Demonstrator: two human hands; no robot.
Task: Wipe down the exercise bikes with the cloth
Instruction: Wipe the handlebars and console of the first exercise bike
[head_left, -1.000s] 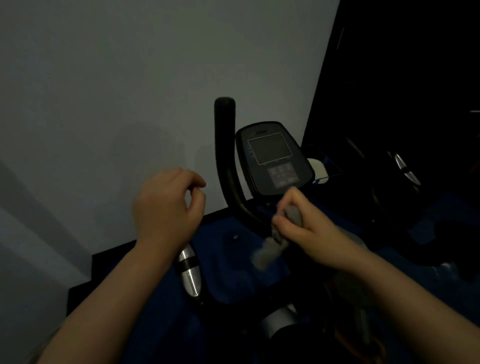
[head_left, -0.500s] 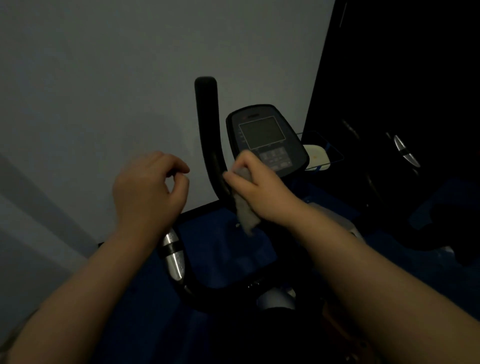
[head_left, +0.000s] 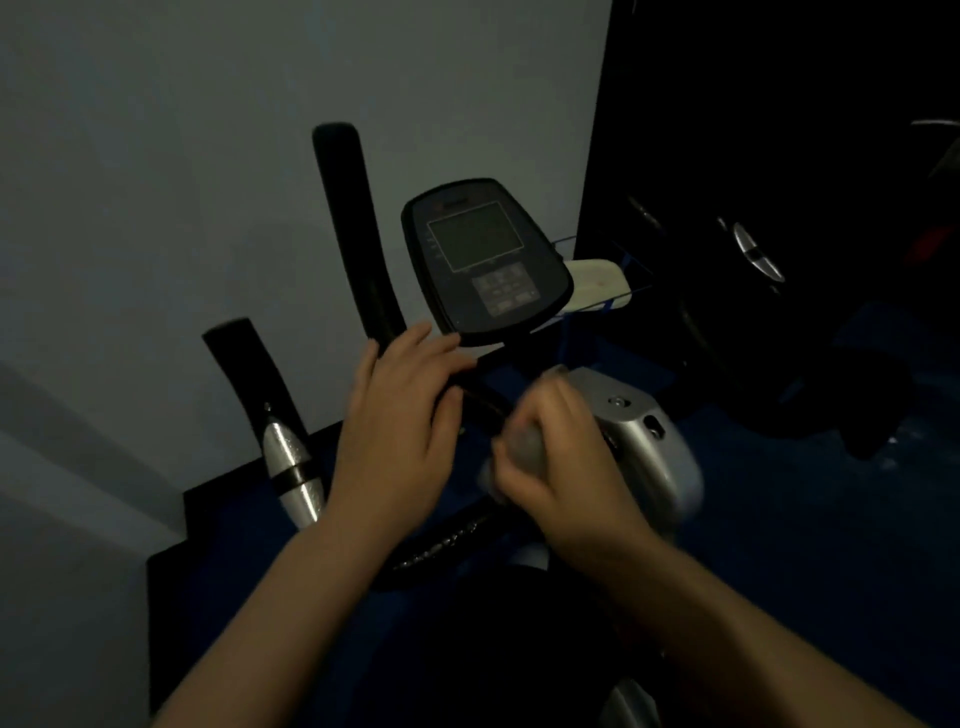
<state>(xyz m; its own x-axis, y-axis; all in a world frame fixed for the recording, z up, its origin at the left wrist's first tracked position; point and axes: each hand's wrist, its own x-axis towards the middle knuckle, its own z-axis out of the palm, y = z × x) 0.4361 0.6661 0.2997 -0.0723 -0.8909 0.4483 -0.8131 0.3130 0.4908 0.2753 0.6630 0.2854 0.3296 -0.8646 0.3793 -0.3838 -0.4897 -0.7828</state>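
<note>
While left hand (head_left: 400, 431) rests spread-fingered on the bike's handlebar (head_left: 363, 249) bend below the console (head_left: 485, 260), right hand (head_left: 556, 457) fists round the cloth (head_left: 524, 447) w/ fingers curled tight; best press firm & follow the bar's curve

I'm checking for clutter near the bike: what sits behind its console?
Behind the console, to its right, a pale flat object lies in a blue wire rack. The console hides the object's left end and the rest of the rack; what the object is cannot be told.
</note>
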